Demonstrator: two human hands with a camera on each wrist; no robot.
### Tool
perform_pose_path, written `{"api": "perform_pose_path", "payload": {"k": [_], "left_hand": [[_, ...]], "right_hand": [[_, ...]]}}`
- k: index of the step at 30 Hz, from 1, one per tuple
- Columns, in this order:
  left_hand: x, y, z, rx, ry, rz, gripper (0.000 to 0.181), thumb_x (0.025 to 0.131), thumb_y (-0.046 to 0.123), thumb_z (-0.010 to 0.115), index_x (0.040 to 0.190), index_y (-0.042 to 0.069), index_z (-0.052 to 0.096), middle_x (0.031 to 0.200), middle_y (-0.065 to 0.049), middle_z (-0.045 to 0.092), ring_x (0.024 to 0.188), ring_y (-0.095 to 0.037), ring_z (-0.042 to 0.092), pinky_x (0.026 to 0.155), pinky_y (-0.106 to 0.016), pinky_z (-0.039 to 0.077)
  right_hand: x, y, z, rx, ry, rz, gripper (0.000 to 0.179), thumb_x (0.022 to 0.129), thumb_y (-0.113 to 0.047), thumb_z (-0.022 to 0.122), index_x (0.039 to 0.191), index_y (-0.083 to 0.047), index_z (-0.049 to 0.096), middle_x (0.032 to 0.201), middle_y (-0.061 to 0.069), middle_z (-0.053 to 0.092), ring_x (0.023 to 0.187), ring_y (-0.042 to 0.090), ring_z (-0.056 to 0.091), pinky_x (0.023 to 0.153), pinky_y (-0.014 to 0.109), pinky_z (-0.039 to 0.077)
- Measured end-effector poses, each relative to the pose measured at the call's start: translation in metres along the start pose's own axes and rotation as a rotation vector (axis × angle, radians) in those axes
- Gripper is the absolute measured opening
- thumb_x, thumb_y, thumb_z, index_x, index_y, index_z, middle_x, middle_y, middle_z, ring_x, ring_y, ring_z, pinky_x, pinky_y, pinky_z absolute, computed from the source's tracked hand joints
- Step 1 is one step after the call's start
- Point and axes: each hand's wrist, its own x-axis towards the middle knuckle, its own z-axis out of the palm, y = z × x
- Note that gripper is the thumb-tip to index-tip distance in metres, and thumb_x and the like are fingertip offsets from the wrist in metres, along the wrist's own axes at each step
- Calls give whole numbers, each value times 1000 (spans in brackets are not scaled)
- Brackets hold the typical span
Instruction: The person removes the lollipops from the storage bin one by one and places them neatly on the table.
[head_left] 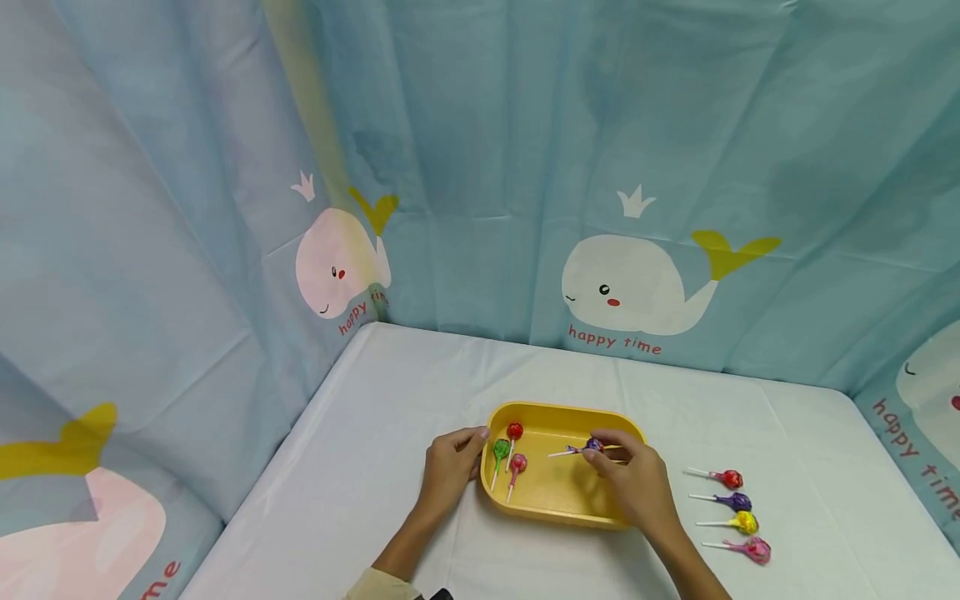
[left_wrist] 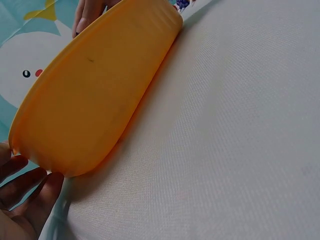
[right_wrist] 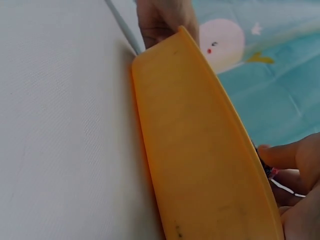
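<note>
My right hand (head_left: pixel 633 479) pinches a purple-wrapped lollipop (head_left: pixel 593 445) between thumb and fingers over the right half of a yellow tray (head_left: pixel 558 518). The lollipop's white stick points left. In the right wrist view, that hand (right_wrist: pixel 302 177) is beside the rim, and the tray's wall (right_wrist: pixel 200 140) hides most of the candy. My left hand (head_left: pixel 448 471) rests its fingertips against the tray's left end. The left wrist view shows its fingers (left_wrist: pixel 52 187) touching the outer wall. Inside the tray's left part lie a red lollipop (head_left: pixel 514 431), a green one (head_left: pixel 501 449) and a pink one (head_left: pixel 518 462).
Right of the tray, on the white cloth (head_left: pixel 360 417), lies a column of lollipops: red (head_left: pixel 731 478), purple (head_left: pixel 739 502), yellow (head_left: pixel 745 522) and pink (head_left: pixel 756 549), sticks pointing left. A blue curtain (head_left: pixel 480 167) with printed whales stands behind and beside the table.
</note>
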Motion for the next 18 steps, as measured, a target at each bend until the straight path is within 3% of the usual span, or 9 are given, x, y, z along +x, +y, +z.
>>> {"api": "perform_pose_path", "payload": {"k": [5, 12, 18], "left_hand": [[0, 1, 0, -6, -1, 8, 35, 104, 36, 71, 122, 8, 80, 115, -10, 79, 90, -15, 73, 67, -17, 60], [0, 0, 1, 12, 6, 5, 34, 104, 36, 71, 121, 8, 81, 111, -8, 80, 81, -12, 70, 64, -17, 59], [1, -2, 1, 12, 14, 0, 33, 103, 36, 72, 120, 9, 81, 110, -8, 80, 81, -11, 73, 65, -19, 61]], "right_hand": [[-4, 0, -8, 34, 30, 10, 32, 93, -18, 85, 121, -4, 77, 109, 12, 77, 89, 10, 73, 75, 18, 61], [-10, 1, -19, 37, 72, 7, 32, 96, -18, 81, 123, -1, 77, 112, 15, 76, 86, 23, 75, 73, 20, 62], [-13, 4, -31, 6, 84, 70, 36, 100, -23, 78, 130, -4, 73, 117, 15, 76, 89, 26, 75, 77, 24, 64]]}}
